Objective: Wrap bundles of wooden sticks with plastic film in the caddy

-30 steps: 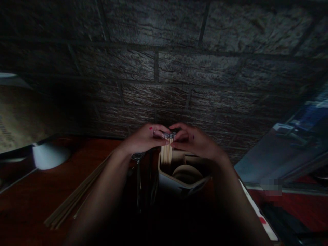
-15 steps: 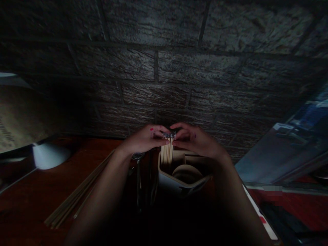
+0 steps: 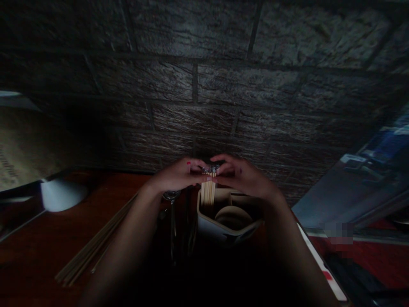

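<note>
Pale, slim wooden chopsticks [image 3: 208, 195], bunched upright with patterned silvery tops, stand between the two hands at the left compartment of a container; their lower ends fade into shadow, so whether they touch its floor cannot be told.

From the far left, a tan surface with dark lettering [image 3: 15, 149] rises behind a smooth white tapered object [image 3: 60, 197] on the reddish-brown wooden table [image 3: 28, 251]. Next, several loose light-brown thin sticks [image 3: 91, 249] lie slantwise on the table, their upper ends running behind the left forearm. The left hand [image 3: 177, 175] has its fingers closed around the left side of the bunch, near the silvery tops. Below that hand is a shiny metal spoon [image 3: 172, 195], its handle pointing toward the wearer, just left of the beige-rimmed, pale-walled container [image 3: 211, 225]. Inside the container, right of the bunch, sits a round beige piece [image 3: 234, 209]. The right hand [image 3: 246, 175] grips the bunch from the other side, fingertips close to the left hand's. Beyond the right forearm lies a flat white strip with a red mark [image 3: 315, 249], near a smooth blue-grey panel [image 3: 332, 196]. A dark grey-brown textured brick wall [image 3: 223, 83] spans the background.
</note>
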### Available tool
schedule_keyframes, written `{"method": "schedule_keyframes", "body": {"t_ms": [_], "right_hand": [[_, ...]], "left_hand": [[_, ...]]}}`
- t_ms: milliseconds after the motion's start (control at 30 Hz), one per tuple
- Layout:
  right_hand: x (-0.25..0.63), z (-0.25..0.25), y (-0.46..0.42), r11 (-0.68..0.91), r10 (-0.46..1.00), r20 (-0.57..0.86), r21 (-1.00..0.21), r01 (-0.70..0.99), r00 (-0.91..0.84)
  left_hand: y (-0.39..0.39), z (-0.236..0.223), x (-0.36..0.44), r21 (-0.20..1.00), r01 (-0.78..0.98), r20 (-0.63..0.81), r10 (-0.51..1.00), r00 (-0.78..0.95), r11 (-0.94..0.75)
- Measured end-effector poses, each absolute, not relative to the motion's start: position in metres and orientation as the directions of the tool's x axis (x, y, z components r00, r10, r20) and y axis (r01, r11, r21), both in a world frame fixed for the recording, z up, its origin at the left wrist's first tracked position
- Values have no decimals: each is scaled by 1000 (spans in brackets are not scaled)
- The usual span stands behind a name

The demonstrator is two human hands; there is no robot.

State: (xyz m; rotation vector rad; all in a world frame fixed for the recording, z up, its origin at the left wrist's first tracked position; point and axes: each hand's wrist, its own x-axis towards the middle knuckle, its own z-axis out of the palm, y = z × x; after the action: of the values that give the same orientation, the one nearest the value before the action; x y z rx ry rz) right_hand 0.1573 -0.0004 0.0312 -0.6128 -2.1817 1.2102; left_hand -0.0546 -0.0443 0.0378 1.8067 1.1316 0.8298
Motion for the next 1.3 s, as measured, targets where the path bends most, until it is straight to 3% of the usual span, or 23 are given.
{"method": "schedule_keyframes", "body": {"t_ms": [633,867,1300], "right_hand": [[159,32,-2,452,625,232,-886,104,-745],[158,31,-1,440,626,240,-894,82,-742],[157,33,-2,451,624,241,-888,90,-743]], "left_hand": [[-42,37,-52,911,322,131,921,367,-257],[-40,31,-56,859,415,137,917,375,-298],[-47,42,-52,893,397,40,917,398,-211]]}}
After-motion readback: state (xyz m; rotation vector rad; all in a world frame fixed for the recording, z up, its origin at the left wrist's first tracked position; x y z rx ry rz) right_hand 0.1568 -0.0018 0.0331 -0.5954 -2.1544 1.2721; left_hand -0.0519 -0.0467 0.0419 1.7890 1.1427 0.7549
